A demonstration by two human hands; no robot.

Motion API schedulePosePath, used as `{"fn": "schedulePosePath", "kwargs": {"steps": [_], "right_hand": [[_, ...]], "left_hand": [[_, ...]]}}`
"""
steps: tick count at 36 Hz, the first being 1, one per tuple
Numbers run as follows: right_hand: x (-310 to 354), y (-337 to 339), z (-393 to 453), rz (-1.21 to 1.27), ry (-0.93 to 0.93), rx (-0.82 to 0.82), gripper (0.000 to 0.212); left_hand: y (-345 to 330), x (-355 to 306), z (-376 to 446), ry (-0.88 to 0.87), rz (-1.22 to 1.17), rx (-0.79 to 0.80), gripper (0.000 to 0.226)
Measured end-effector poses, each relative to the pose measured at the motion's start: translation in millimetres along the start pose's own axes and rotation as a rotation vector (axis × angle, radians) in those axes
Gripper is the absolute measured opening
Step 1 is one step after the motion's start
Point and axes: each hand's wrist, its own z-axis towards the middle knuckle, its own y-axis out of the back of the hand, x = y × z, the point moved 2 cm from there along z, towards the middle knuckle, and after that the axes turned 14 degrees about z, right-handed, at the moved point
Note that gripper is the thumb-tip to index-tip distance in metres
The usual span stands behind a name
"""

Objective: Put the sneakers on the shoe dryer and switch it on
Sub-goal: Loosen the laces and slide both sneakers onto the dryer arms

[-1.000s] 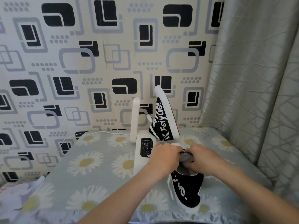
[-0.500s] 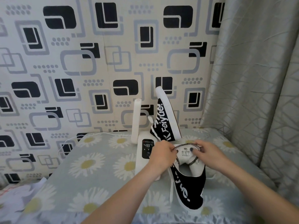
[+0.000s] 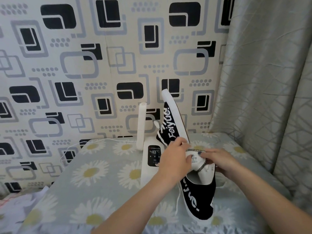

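Observation:
A white shoe dryer (image 3: 144,168) stands on the daisy-print surface, its dark panel (image 3: 154,155) reading 48°C. Its left arm (image 3: 141,125) sticks up bare. One black sneaker (image 3: 170,122) with white lettering sits upside down on the right arm, sole toward the wall. The second black sneaker (image 3: 199,196) is in front of it, toe toward me. My left hand (image 3: 175,157) and my right hand (image 3: 221,159) both grip its white tongue and collar (image 3: 195,157), pulling the opening wide.
A white cord (image 3: 81,144) runs from the dryer leftward along the patterned wall. A grey curtain (image 3: 270,81) hangs close on the right. Crumpled fabric (image 3: 20,205) lies at the lower left beside the daisy-print surface (image 3: 94,183).
Both hands have lifted the second sneaker's heel end and spread its opening, showing the white lining and tongue. The sneaker on the dryer has not moved.

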Motion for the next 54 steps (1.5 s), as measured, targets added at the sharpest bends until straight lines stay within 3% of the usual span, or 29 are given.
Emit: {"fn": "schedulePosePath", "kwargs": {"steps": [3, 8, 11, 17, 22, 26, 29, 32, 36, 39, 44, 54], "right_hand": [[-6, 0, 5, 0.082, -0.040, 0.006, 0.015], [-15, -2, 9, 0.128, -0.071, 0.003, 0.023], [-15, -2, 10, 0.086, -0.060, 0.021, 0.022], [-13, 3, 10, -0.020, -0.009, 0.049, 0.024], [17, 1, -7, -0.149, 0.310, 0.025, 0.019], [37, -13, -29, -0.593, 0.497, 0.134, 0.019], [34, -24, -36, -0.930, 0.470, 0.123, 0.018], [29, -29, -39, -1.041, 0.414, 0.100, 0.024], [21, -35, -37, -1.124, 0.333, 0.168, 0.029], [15, -38, -30, -1.237, 0.308, 0.135, 0.024], [7, -47, -21, -1.388, 0.293, 0.059, 0.025], [4, -49, -22, -1.349, 0.314, 0.030, 0.022]], "left_hand": [[-6, -8, -1, -0.079, 0.110, 0.103, 0.042], [-18, -4, 2, 0.087, 0.243, 0.420, 0.036], [-25, 0, 4, 0.114, 0.299, 0.493, 0.034], [-36, 3, 2, 0.147, 0.309, 0.476, 0.043], [-36, -1, 5, 0.130, 0.381, 0.453, 0.041], [-35, -6, 11, 0.127, 0.443, 0.381, 0.035], [-38, -8, 15, 0.124, 0.466, 0.342, 0.055], [-42, -11, 17, 0.057, 0.489, 0.343, 0.071], [-45, -14, 19, -0.030, 0.603, 0.377, 0.039], [-47, -15, 20, -0.071, 0.636, 0.388, 0.029], [-52, -17, 20, -0.116, 0.621, 0.355, 0.025], [-47, -14, 13, -0.086, 0.479, 0.299, 0.022]]}}
